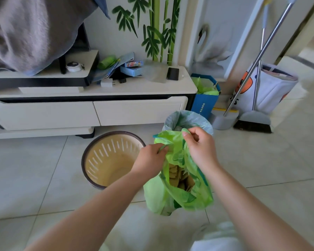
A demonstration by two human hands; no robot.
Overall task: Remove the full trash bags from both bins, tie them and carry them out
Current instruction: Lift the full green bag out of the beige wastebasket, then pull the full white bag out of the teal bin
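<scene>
A green trash bag (178, 194) hangs above the tiled floor, out of its bin, with brown scraps showing inside. My left hand (150, 158) pinches one edge of the bag's top. My right hand (199, 147) grips the other top edge, a little higher. To the left stands a beige slotted bin (105, 156) with a dark rim and no bag in it. Behind the green bag sits a second bin (188, 120) lined with a grey-blue bag that holds trash; its lower part is hidden.
A white TV cabinet (91, 107) with drawers runs along the wall, holding a phone (173, 73) and boxes. To the right are a blue paper bag (204, 100), a dustpan (223, 120), a broom (252, 124) and a white fabric bag (272, 91). Tiled floor lies all around.
</scene>
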